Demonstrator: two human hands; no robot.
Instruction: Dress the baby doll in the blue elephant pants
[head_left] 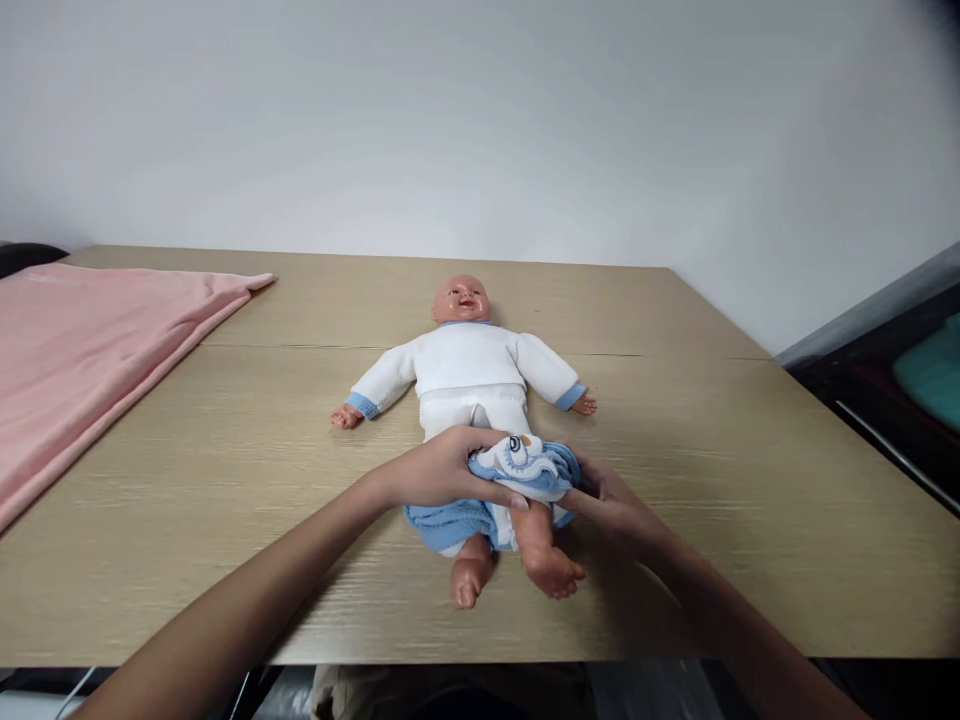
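Note:
A baby doll [469,360] in a white top with blue cuffs lies on its back, feet toward me. Blue-and-white pants [446,524] with a printed pattern are bunched around its lower legs. My left hand [446,468] is closed on the bunched pants from the left, thumb below the fabric at the doll's leg. From the other side, my right hand [611,505] grips the same raised bunch, its fingers partly hidden behind the cloth. Both bare feet [551,570] stick out below the pants.
The doll rests on a light wooden table [690,420] with a seam across it. A pink blanket [112,350] is spread at the left. Behind the table stands a white wall [450,130]. Something teal [930,375] lies in a dark frame at the right.

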